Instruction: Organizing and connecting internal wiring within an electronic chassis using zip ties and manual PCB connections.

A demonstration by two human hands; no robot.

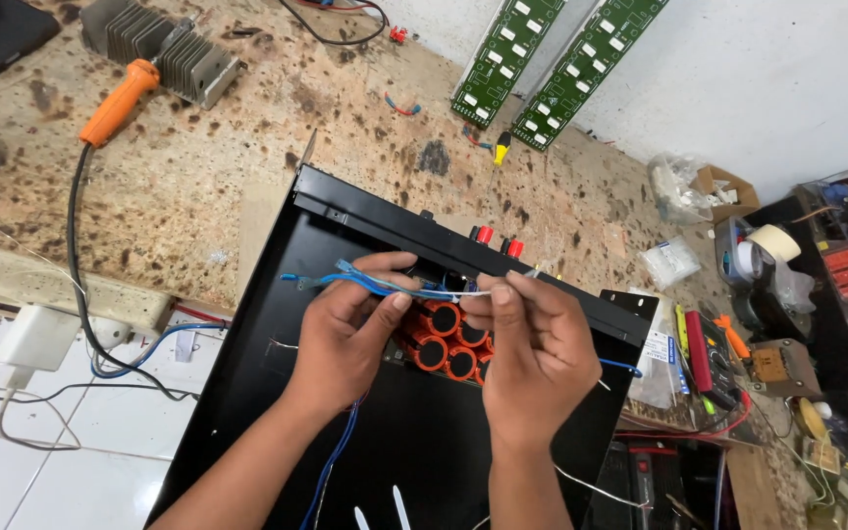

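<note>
At the near edge of the view two white cable ties [377, 510] lie on the floor of the black metal chassis [277, 393], an open, shallow enclosure that sits tilted across the surface [247, 128]. My forearms enter over it from below. A blue wire [331, 461] trails down past my left wrist.

My left hand [345, 339] is closed in a pinch, thumb against fingers, on a bundle of blue wires [345, 280] that runs across to my right hand [532, 348]. My right hand is likewise closed, fingertips pinching the same bundle where it meets a thin white strand [468, 292]. Both hands hold it just above a cluster of orange-and-black cylindrical capacitors [449, 344] mounted inside the chassis, between my two hands.

Beyond the hands, two red terminals [498, 240] stand on the rear wall of the chassis.

To the left, a white plug adapter [36, 339] rests near a black cable [76, 265] that leads up to an orange-handled soldering iron [120, 98], which lies beside a finned aluminium heat sink [164, 49]. To the right, a roll of masking tape [772, 243], hand tools and small parts crowd a side area.

Farthest off, two green circuit boards [552, 59] lean against the white wall [768, 79].
</note>
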